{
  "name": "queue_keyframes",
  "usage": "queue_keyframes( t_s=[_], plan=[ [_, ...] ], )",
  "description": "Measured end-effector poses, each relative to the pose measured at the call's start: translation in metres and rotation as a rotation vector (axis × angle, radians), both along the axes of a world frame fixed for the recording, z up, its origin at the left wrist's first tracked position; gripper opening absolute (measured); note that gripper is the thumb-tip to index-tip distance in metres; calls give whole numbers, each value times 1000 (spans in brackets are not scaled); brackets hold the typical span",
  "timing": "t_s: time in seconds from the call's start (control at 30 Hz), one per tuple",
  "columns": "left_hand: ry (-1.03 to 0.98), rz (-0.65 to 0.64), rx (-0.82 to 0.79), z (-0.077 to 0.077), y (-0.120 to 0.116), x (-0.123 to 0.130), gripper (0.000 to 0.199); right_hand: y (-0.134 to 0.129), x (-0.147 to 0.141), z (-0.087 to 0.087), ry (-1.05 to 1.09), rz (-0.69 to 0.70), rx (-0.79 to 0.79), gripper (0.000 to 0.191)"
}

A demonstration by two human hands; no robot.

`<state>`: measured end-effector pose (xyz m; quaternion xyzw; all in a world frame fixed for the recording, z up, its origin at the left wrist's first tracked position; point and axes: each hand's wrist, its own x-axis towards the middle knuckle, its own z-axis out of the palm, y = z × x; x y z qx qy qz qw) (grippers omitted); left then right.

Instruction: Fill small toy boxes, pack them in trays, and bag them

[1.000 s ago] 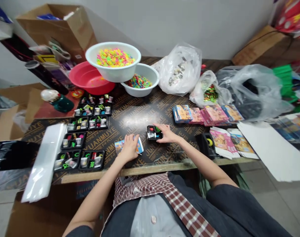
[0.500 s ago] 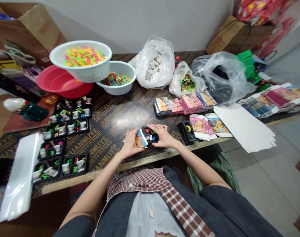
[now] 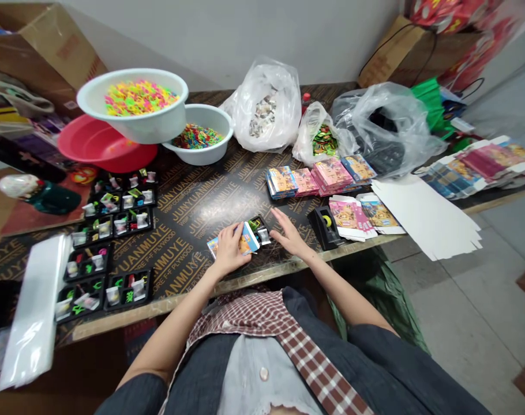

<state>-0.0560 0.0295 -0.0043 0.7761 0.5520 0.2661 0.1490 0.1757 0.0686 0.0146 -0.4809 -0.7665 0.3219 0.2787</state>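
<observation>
My left hand [image 3: 231, 249] rests over a blue printed box [image 3: 248, 240] near the table's front edge, its fingers wrapped round it. A black tray [image 3: 259, 223] with small green pieces and a white packet sticks out of the box's right end. My right hand [image 3: 289, 235] is just right of the tray, fingers apart, holding nothing. Filled black trays [image 3: 130, 289] stand in rows at the left. Stacks of finished-looking blue and pink boxes [image 3: 332, 175] lie beyond my right hand.
Pale basins [image 3: 132, 124] and a red basin [image 3: 107, 151] stand at the back left. Plastic bags [image 3: 266, 109] line the back. A black tape dispenser [image 3: 325, 227], flat cartons [image 3: 347, 216] and white sheets [image 3: 424, 216] lie right. Clear sleeves [image 3: 35, 305] lie at the far left.
My right hand has let go of the tray and opened, moving slightly right. The box now lies lower, under my left hand, with the tray partly in its open end.
</observation>
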Motion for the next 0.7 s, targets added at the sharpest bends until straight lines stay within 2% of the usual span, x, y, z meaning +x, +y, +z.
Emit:
queue_keyframes(
  t_s=[0.07,0.13,0.3,0.4,0.5,0.57,0.63,0.7],
  plan=[
    [3,22,22,1,-2,0,94,-7,-6,-10,157,-188,-92,63],
    [10,28,35,1,-3,3,94,-14,-14,-17,241,-291,-150,54],
    [35,34,48,1,-7,10,93,-21,-32,-18,318,-366,-134,41],
    [44,48,38,0,-10,13,92,-22,-38,-15,340,-333,-128,38],
    [0,64,-13,-1,-11,13,92,-23,-41,-13,374,-103,-196,38],
    [-83,52,-72,0,-10,10,93,-23,-43,-13,408,-18,-229,44],
    [-251,14,-147,2,-6,7,94,-21,-44,-14,491,-131,-243,47],
    [-545,-76,-260,4,-2,4,92,-17,-48,-15,616,-306,-311,52]
  ],
)
